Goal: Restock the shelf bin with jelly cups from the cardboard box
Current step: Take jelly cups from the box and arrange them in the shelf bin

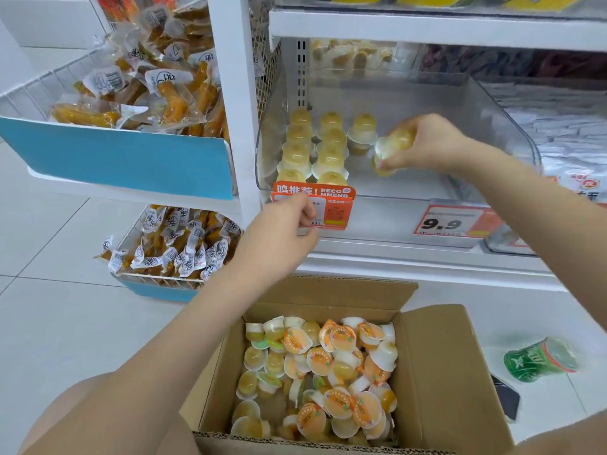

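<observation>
**Third row going into the bin**

My right hand [423, 144] grips jelly cups [392, 147] low inside the clear shelf bin [512, 126], beside two finished rows. My left hand [289, 224], fingers curled, touches the orange tag [331, 195] reading "RECOMMEND". Next: set them down, return to the cardboard box [437, 372]. Neighbouring tag [448, 221]: "9.9".
</observation>
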`<state>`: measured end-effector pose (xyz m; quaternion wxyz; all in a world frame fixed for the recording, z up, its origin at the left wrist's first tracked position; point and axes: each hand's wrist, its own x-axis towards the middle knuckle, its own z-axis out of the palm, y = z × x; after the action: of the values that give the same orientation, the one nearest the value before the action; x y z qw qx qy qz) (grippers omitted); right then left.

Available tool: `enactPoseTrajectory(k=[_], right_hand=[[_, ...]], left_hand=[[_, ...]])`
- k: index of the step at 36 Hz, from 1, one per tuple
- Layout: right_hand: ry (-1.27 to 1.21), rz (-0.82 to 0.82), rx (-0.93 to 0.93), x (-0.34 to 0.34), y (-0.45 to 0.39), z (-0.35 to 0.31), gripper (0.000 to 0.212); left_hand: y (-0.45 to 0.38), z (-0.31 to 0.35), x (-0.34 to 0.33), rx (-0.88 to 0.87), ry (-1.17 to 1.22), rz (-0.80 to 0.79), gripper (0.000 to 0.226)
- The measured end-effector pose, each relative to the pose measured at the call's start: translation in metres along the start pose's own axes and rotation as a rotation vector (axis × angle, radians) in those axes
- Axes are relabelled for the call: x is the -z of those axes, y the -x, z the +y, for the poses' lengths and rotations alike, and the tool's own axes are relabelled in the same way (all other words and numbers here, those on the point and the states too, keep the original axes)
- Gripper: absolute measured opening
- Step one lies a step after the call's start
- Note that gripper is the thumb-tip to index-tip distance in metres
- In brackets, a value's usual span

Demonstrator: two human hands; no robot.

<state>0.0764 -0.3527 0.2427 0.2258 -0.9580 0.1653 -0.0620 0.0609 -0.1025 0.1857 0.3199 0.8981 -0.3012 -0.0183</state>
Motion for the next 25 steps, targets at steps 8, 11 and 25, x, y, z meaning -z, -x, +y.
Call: enactPoseTrajectory(k=[8, 11, 25], right_hand=[[-0.013, -0.075, -0.068, -0.041, -0.054, 0.018, 0.058], [-0.015, -0.055, -0.041, -0.044, -0.058, 0.018, 0.053], [-0.166, 0.019, -0.025, -0.058, -0.063, 0.015, 0.067]], left_hand=[[-0.006, 0.001, -0.001, -0.102, -0.310, 0.041, 0.012], [-0.006, 0.000, -0.004, -0.131, -0.309, 0.062, 0.012], [0.000, -0.004, -0.017, -0.144, -0.303, 0.083, 0.031]])
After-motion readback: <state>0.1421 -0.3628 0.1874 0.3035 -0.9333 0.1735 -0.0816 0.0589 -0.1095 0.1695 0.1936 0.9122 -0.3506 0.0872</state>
